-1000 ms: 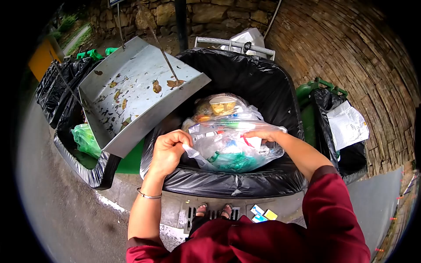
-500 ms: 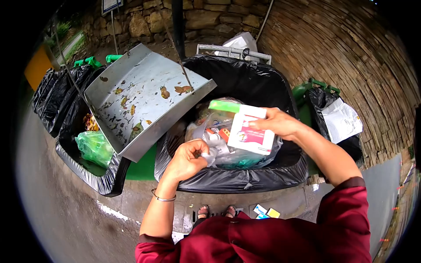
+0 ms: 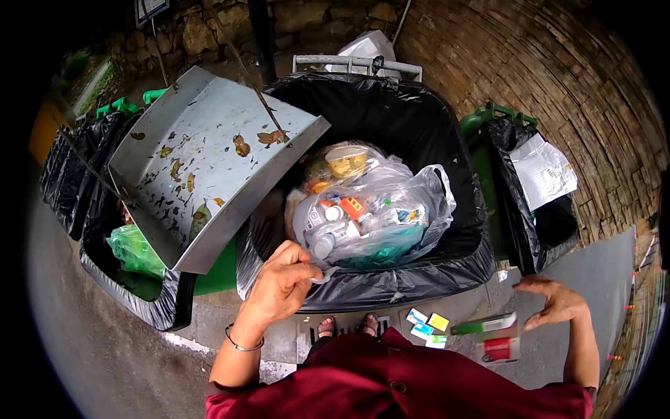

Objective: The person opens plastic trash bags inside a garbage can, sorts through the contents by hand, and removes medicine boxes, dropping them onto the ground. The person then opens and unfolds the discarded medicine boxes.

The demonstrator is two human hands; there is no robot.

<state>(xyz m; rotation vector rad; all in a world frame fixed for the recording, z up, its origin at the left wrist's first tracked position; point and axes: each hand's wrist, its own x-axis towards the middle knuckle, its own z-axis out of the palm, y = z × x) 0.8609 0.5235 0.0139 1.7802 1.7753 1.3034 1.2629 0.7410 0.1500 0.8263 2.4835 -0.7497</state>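
a large bin (image 3: 391, 290) lined with black plastic holds a clear plastic bag (image 3: 438, 199) of mixed waste. inside the clear bag show white bottles (image 3: 324, 246), an orange packet (image 3: 352, 207) and teal plastic (image 3: 380, 255); a tub with yellow contents (image 3: 347, 161) lies at its far side. the left bin (image 3: 157, 311) holds a green bag (image 3: 131, 246), and a metal scoop (image 3: 230, 112) scattered with dry leaves (image 3: 241, 146) sits tilted over it, reaching the large bin's edge. in the right bin (image 3: 530, 241) a white sheet (image 3: 543, 171) hangs over the liner.

the left hand (image 3: 280, 283) has its fingers closed in a pinch on the near edge of the clear bag. the right hand (image 3: 555, 302) is out to the side, fingers spread apart and holding nothing, near a red-and-white box (image 3: 497, 348) and a green-and-white box (image 3: 484, 324); both are blurred, and whether they touch the ground cannot be told. half a second ago the right hand gripped them above the clear bag; the left hand keeps its pinch.

small boxes (image 3: 426, 328) lie on the grey pavement (image 3: 209, 314) by the person's feet (image 3: 369, 324). behind the bins rise a rough stone wall (image 3: 314, 21) and, to the right, a wall of thin layered stones (image 3: 558, 91).
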